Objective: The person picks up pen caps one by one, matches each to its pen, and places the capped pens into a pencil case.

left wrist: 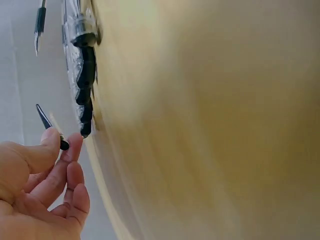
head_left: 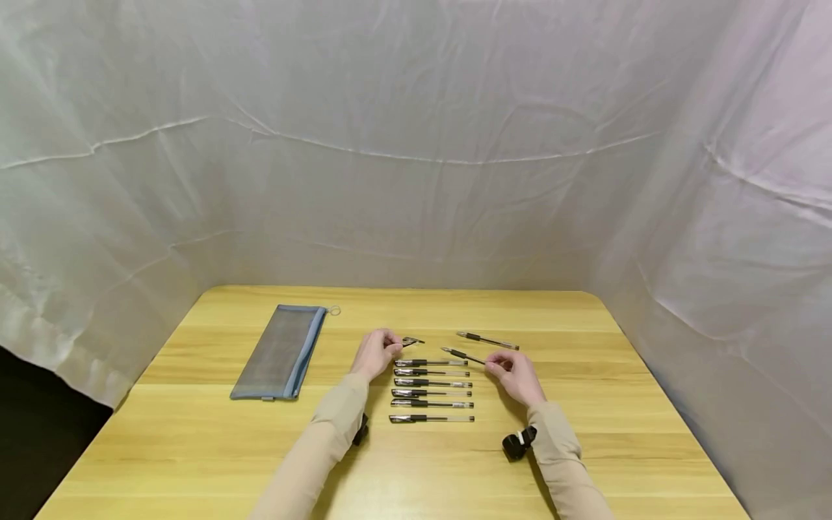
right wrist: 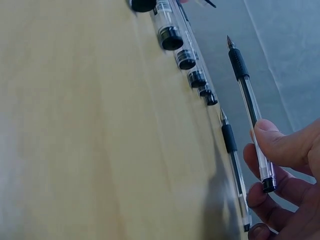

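Note:
My left hand point(head_left: 377, 354) pinches a small black pen cap point(left wrist: 45, 117) between thumb and forefinger, just above the far end of the pen row. In my right hand point(head_left: 516, 377) an uncapped gel pen point(right wrist: 251, 102) is held by its rear end, its bare tip pointing left toward the cap. Tip and cap are apart. Beyond it, a second uncapped pen point(head_left: 487, 341) lies on the table. Several capped pens point(head_left: 432, 393) lie in a neat column between the forearms, caps to the left.
A blue-edged mesh zip pouch point(head_left: 276, 354) lies flat on the left of the wooden table point(head_left: 195, 448). Pale cloth point(head_left: 416, 217) hangs behind and at the sides. A black wrist camera point(head_left: 518, 443) sits beside the right sleeve.

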`<move>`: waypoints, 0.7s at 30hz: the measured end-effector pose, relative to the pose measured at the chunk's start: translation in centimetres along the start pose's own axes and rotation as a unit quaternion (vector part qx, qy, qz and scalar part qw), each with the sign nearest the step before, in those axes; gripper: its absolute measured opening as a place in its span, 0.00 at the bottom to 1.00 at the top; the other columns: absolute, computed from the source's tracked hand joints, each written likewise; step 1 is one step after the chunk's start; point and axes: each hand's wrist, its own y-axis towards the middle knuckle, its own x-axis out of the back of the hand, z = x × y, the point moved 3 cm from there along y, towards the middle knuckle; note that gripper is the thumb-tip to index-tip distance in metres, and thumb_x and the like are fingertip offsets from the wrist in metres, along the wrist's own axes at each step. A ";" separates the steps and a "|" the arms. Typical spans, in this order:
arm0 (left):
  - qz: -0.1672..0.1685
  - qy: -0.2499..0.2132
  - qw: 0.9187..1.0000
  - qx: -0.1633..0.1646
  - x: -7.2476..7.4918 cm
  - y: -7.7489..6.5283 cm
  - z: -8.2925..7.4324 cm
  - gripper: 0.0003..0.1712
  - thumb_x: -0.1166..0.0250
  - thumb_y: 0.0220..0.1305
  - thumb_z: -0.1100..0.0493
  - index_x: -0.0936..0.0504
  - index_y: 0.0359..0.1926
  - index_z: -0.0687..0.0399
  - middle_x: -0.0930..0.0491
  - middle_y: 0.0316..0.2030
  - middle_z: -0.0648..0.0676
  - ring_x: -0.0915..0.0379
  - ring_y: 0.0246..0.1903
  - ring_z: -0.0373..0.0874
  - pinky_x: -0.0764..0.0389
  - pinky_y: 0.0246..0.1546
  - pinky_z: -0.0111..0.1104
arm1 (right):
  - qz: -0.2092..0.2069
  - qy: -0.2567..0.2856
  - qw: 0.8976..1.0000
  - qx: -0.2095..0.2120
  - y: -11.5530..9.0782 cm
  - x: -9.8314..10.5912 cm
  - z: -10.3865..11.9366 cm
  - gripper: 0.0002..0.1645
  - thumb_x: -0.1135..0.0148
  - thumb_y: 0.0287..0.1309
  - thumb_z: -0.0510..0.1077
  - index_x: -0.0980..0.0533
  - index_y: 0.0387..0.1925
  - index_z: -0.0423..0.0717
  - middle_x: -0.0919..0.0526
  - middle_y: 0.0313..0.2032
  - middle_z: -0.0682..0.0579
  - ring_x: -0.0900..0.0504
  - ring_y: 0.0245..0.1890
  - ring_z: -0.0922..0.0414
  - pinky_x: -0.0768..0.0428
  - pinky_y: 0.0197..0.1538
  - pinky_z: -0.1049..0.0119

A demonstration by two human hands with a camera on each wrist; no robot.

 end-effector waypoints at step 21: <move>0.031 -0.126 0.991 -0.043 0.7 -1.2 0.1 0.09 0.30 0.60 0.68 0.13 0.43 0.62 0.12 0.40 0.60 0.16 0.36 0.43 0.15 0.41 0.31 | 0.023 0.010 0.998 0.051 0.5 -0.8 2.5 0.05 0.35 0.63 0.36 0.16 0.39 0.42 0.14 0.37 0.46 0.26 0.35 0.59 0.28 0.39 0.70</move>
